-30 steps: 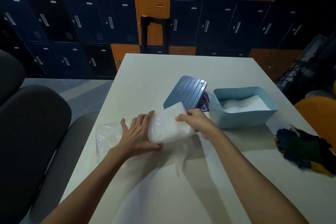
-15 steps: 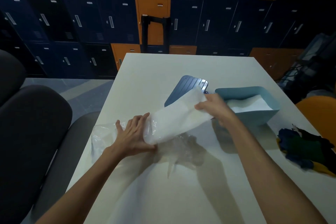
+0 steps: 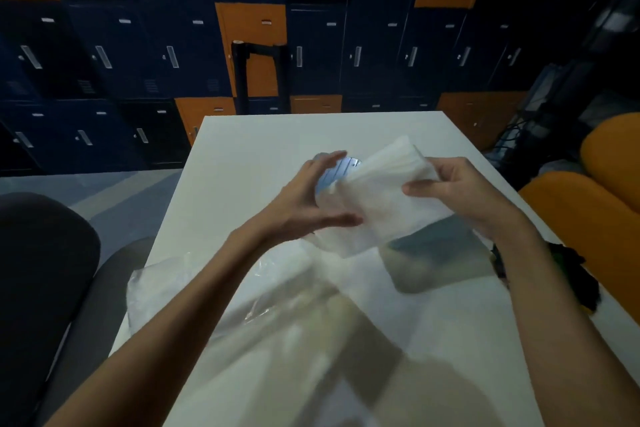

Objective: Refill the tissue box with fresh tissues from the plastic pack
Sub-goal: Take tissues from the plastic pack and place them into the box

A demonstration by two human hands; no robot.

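tissue stack up in both hands, mid frame

edges/room: white table [image 3: 311, 132] runs up the middle of the frame. its far edge sits just under the lockers, the l edge runs beside a dark chair [image 3: 38, 270], and the r edge is by the orange seats [image 3: 602, 204]. open white top runs from the lid to the far edge. the near part is crossed by both forearms and their shadows.

count: 1 tissue stack [image 3: 381, 198], 1 tissue box [image 3: 440, 253], 1 blue ribbed lid [image 3: 337, 170], 1 plastic pack [image 3: 173, 291], 1 dark cloth heap [image 3: 581, 277], 2 hands.

stack: held off the table, centre-right of frame, in front of the box and lid. its long axis tilts from upper right of frame down to lower centre, with the top end aimed at the far r corner. the low end overlaps the box's l corner in the picture; can't tell if they touch.

right hand [image 3: 460, 191]: thumb on the near face, fingers wrapped behind, clamped on the stack's r side.
left hand [image 3: 308, 204]: fingers straight and spread wide from the thumb, bracketing the stack's l side, thumb against it. blurred, so can't tell if the fingertips touch.

pack lies flat and crumpled, lower l, at the table's l edge. box is light blue and blurred, r of centre. cloth is at the r edge.
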